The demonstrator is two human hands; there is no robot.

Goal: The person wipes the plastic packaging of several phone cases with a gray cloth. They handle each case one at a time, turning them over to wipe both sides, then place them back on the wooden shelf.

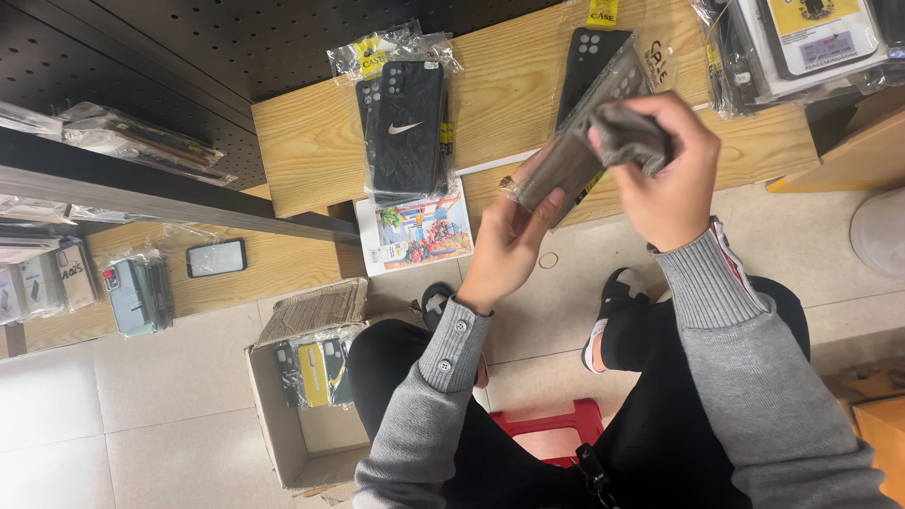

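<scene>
My left hand (pixel 509 236) holds a phone case in a clear plastic sleeve (pixel 570 155) from below, a ring on one finger. My right hand (pixel 671 174) grips a crumpled grey cloth (pixel 630 135) and presses it against the top of that sleeve. Both hands are raised over a low wooden shelf (pixel 311 141). Grey knitted sleeves cover my arms. My legs in black trousers and my sandalled feet show below.
A stack of bagged black phone cases (pixel 405 123) lies on the shelf, over a colourful printed sheet (pixel 415 231). More bagged cases (pixel 801 42) sit top right. A phone (pixel 216 257) and cases rest on a lower shelf. A cardboard box (pixel 302 396) and red stool (pixel 556 424) stand below.
</scene>
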